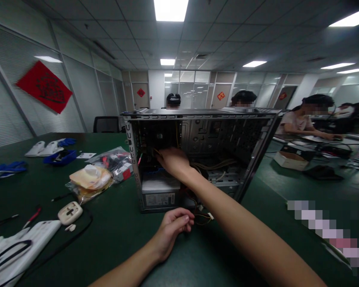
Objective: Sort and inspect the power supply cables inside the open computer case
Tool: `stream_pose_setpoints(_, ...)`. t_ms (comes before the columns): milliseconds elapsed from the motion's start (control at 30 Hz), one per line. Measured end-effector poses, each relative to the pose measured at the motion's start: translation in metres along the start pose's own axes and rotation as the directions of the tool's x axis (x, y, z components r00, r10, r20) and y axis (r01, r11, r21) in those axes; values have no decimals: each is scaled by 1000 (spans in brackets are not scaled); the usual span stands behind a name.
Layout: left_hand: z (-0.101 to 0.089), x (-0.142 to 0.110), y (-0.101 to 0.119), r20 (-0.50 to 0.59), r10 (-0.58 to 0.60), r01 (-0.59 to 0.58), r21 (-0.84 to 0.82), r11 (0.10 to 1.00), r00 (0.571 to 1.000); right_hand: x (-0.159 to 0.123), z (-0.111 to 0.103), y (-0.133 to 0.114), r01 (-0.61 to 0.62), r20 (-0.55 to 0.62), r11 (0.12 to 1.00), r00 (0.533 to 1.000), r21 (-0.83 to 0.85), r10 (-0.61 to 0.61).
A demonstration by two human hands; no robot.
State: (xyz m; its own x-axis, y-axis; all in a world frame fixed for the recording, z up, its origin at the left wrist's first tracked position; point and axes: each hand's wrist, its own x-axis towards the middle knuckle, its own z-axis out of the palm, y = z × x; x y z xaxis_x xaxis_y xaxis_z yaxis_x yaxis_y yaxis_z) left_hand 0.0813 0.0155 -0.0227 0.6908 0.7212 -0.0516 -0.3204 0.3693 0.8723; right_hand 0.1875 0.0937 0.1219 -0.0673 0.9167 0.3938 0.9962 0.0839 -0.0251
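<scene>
An open computer case point(202, 113) stands upright on the green table, its bare inside facing me. My right hand point(175, 159) reaches into it, below a dark cooling fan point(159, 136). Its fingers are bent together at the board, and their tips are lost in shadow, so what they grip cannot be made out. Under that hand sits the power supply point(160, 198), a metal box with a label. My left hand point(176, 225) lies curled on the table before the case, thumb against fingers. Beside its fingertips, thin wires with a white connector point(210, 216) hang out of the case.
Left of the case lie plastic bags with parts point(91, 179), a blue tray point(60, 157), gloves point(7, 170), a beige round-cornered case point(70, 213) and a white power strip point(37, 243) with cords. A cardboard box point(290, 160) stands right. Other people point(299, 119) sit beyond.
</scene>
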Motion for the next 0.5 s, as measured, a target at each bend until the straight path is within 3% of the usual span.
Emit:
stream_pose_setpoints(300, -2, 1, -3, -13, 2, -1, 27, 1000, 1000, 1, 3, 0, -50, -15, 998, 999, -35, 49)
stream_pose_setpoints(500, -6, 2, 0, 17, -29, 31, -182, 983, 999, -1, 3, -3, -62, -49, 997, 997, -36, 61)
